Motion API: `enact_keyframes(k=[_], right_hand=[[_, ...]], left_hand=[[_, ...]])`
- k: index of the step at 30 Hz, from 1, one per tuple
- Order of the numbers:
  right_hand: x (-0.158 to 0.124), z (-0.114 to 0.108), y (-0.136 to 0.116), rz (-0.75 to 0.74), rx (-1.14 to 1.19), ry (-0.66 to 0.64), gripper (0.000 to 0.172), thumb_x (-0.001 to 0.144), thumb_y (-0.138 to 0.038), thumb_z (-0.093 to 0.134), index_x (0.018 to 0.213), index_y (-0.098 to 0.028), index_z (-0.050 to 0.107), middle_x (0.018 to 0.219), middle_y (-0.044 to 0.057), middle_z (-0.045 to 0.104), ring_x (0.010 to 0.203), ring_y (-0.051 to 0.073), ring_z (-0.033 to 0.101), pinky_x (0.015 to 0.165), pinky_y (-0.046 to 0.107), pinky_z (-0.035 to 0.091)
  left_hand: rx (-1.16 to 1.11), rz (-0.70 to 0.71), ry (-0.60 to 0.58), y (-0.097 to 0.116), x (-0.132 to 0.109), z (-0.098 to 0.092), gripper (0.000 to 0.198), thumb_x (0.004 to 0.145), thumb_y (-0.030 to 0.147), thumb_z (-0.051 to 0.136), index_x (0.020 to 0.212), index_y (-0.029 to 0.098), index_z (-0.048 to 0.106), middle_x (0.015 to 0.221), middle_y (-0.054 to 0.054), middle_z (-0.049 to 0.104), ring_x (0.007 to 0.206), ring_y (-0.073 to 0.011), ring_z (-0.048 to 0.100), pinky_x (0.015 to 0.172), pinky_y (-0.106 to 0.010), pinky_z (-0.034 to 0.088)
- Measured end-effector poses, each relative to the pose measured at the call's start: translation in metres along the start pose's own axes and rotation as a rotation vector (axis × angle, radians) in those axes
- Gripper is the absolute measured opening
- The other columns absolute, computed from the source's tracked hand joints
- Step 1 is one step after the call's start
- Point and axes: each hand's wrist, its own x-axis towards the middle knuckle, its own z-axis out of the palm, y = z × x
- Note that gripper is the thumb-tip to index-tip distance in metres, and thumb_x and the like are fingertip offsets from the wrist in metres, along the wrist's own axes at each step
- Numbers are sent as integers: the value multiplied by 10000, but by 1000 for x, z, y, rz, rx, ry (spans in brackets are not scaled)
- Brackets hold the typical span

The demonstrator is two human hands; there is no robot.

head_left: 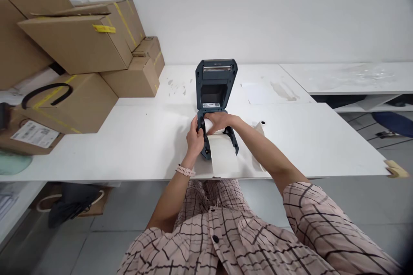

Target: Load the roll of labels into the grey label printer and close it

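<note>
My right hand [219,121] is closed over the white paper roll [209,126], which sits in the open bay of the dark label printer [215,78]. My left hand [194,138] curls against the printer's left side with its thumb by the roll's end, though from my remote seat the view is too small to tell whether it truly grips. A strip of paper [223,157] runs from the roll over the printer's front to the near edge of the white desk [135,146], and stacked cardboard boxes [77,43] stand well apart at the far left.
</note>
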Motion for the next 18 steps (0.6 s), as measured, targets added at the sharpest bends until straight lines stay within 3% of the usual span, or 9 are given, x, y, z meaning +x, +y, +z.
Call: enact_keyframes(k=[5, 7, 10, 14, 18], right_hand=[[-48, 17, -3, -128, 61, 256, 618, 932, -359, 696, 1489, -140, 541, 1502, 199, 612, 1383, 398, 585, 1110, 547, 511], [-78, 35, -8, -202, 136, 362, 526, 1008, -384, 599, 1485, -164, 559, 1515, 179, 613, 1401, 371, 584, 1127, 564, 515], [-114, 71, -20, -253, 206, 460, 527, 1049, -476, 533, 1507, -215, 557, 1585, 148, 557, 1483, 345, 519, 1188, 592, 481], [-127, 108, -39, -175, 177, 555, 533, 1060, -480, 515, 1554, -280, 518, 1641, 100, 491, 1557, 326, 417, 1264, 627, 390], [-123, 117, -49, -147, 157, 592, 530, 1071, -462, 492, 1574, -294, 493, 1654, 89, 469, 1557, 314, 415, 1264, 614, 399]], left_hand=[[-10, 29, 5, -1, -1, 0, 600, 967, 157, 472, 1552, 287, 448, 1591, -64, 565, 1475, -252, 532, 1244, -465, 411], [-17, 50, 8, -3, -1, 0, 574, 969, 160, 465, 1532, 271, 476, 1589, -74, 566, 1475, -252, 529, 1245, -469, 407], [-31, 69, 13, -6, 0, 1, 519, 973, 196, 484, 1485, 260, 536, 1570, -80, 583, 1466, -260, 534, 1239, -465, 410], [-34, 70, 22, -9, 1, 1, 450, 970, 259, 532, 1413, 258, 608, 1517, -84, 628, 1415, -275, 574, 1219, -471, 426], [-21, 61, 7, -9, 1, 0, 439, 982, 305, 531, 1408, 239, 613, 1514, -103, 627, 1405, -287, 579, 1203, -471, 439]])
